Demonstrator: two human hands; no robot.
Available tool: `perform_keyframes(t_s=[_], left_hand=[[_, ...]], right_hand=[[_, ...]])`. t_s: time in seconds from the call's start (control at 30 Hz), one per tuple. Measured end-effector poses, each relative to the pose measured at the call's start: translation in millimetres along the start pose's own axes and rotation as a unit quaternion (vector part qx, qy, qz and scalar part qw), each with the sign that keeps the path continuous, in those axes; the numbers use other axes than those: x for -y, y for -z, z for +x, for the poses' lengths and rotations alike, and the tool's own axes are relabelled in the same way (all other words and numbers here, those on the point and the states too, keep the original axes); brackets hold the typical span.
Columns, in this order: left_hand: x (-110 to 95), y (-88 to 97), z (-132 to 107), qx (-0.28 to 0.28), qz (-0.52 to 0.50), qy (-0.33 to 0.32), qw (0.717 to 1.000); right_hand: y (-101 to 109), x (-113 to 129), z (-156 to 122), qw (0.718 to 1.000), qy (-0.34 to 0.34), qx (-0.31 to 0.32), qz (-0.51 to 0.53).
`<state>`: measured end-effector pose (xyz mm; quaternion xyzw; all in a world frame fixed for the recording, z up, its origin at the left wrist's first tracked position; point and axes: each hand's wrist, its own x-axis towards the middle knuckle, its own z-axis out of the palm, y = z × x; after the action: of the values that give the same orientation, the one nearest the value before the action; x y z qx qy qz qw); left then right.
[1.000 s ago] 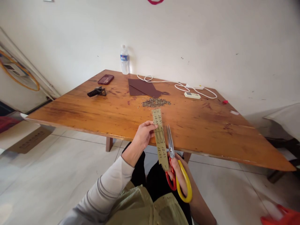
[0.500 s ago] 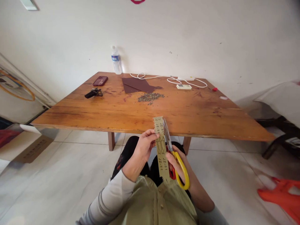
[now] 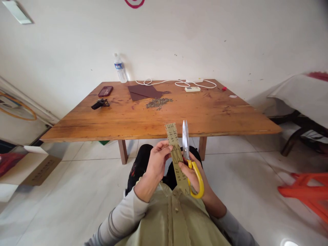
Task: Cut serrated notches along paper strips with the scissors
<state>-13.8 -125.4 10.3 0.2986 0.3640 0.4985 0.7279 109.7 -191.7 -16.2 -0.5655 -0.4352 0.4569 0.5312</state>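
My left hand [image 3: 160, 157] pinches a long olive-tan strip [image 3: 172, 136] printed with "JZ-51" and arrow-like outlines; its edges are jagged. The strip stands roughly upright over my lap, its lower end in front of my shirt. My right hand [image 3: 194, 171] is closed round yellow-handled scissors [image 3: 186, 140], with the thumb touching the strip's right edge. The blades point up, nearly together, just right of the strip and apart from its top part. Part of the scissors' handle is hidden behind the strip and my fingers.
On the wooden table [image 3: 205, 116] lie a pile of small bits [image 3: 159, 103], dark brown sheets [image 3: 146, 92], a phone [image 3: 105, 91], a black item [image 3: 99, 104], a white cable [image 3: 164, 82] and a water bottle [image 3: 120, 70]. A cardboard box [image 3: 41, 167] and an orange stool [image 3: 307, 191] stand on the floor.
The scissors' blades have swung away from the strip's right edge and now point straight up beside it. The strip tilts slightly more. The camera view has shifted to the right.
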Motion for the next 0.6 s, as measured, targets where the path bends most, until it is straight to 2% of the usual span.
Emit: perform_keyframes(t_s=[0.13, 0.2, 0.27, 0.43, 0.6], left_hand=[[11, -1.9, -10, -0.043, 0.055, -0.067, 0.995], [18, -4.1, -14, -0.038, 0.082, -0.081, 0.993], [24, -6.9, -18, -0.015, 0.085, -0.065, 0.994], [30, -11.4, -22, 0.024, 0.047, -0.01, 0.999], [27, -6.0, -17, -0.014, -0.016, 0.025, 0.999]], right_hand=[[1, 0, -2, 0.996, 0.049, -0.047, -0.063], [0, -1, -2, 0.989, 0.064, -0.082, -0.109], [-1, -2, -3, 0.983, 0.085, -0.092, -0.137], [-2, 0, -7, 0.98, 0.133, -0.025, -0.144], [3, 0, -9, 0.991, 0.091, 0.039, -0.094]])
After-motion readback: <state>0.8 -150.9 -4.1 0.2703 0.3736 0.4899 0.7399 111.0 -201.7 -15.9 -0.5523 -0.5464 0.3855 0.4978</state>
